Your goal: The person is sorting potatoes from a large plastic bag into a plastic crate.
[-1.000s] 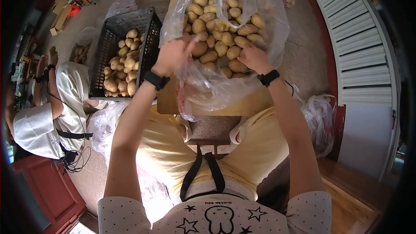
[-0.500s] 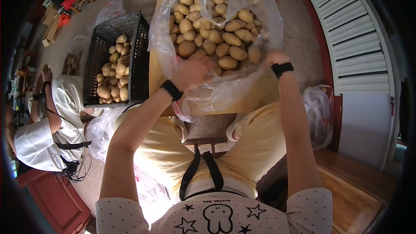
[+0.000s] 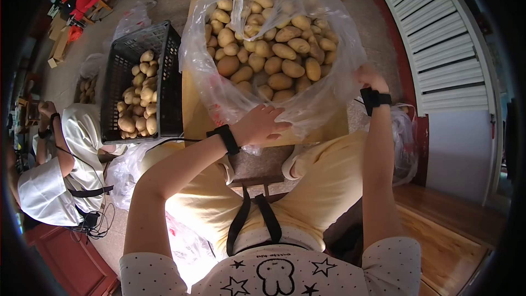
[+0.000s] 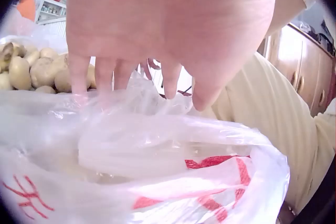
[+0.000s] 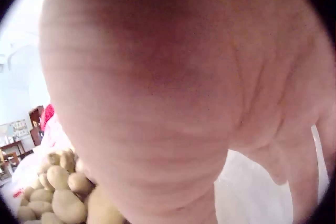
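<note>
The bag (image 3: pixel 224 98) is resting on the table (image 3: pixel 192 126), mouth facing up; its potatoes (image 3: pixel 285 50) are lying with long axes at varied angles. The left hand (image 3: pixel 257 126) is touching the near rim, fingers spread. The right hand (image 3: pixel 373 78) is meeting the right rim; grip: cannot tell.

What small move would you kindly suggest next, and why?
Probably smooth the near edge of the plastic bag down with the left hand: the hand is right at that crumpled film, and the potatoes show through the open mouth.
</note>
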The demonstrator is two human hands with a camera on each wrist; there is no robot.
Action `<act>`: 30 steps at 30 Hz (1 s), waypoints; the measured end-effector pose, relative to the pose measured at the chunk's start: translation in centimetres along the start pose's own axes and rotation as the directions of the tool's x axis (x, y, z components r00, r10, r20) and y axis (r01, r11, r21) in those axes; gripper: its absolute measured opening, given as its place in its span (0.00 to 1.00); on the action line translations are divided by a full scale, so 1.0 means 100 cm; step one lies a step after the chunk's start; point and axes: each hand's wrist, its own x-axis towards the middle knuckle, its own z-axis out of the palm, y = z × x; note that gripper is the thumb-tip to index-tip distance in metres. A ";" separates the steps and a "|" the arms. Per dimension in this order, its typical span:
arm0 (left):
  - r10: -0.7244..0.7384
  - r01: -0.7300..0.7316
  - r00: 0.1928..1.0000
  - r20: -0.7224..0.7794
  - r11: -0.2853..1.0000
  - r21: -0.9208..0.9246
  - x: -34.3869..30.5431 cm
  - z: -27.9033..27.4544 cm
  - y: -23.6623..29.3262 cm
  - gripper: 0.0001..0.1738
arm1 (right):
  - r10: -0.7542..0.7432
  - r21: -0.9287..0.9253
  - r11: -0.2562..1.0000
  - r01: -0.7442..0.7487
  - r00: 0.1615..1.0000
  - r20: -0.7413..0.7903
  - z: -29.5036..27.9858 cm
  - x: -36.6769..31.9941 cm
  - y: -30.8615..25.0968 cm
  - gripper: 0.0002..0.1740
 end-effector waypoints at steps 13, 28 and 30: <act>-0.011 0.009 1.000 0.014 0.995 0.099 0.003 0.000 0.005 0.25 | -0.116 -0.381 0.924 0.037 0.975 -0.188 0.055 0.019 -0.065 0.32; -0.049 0.057 0.995 -0.088 0.995 0.087 0.012 -0.017 0.006 0.27 | -0.052 -0.474 0.860 -0.188 0.892 -0.449 0.032 0.024 -0.039 0.31; -0.054 0.062 0.994 -0.093 0.994 0.088 0.013 -0.027 0.006 0.26 | -0.101 -0.427 0.898 -0.103 0.897 -0.430 0.034 0.027 -0.056 0.26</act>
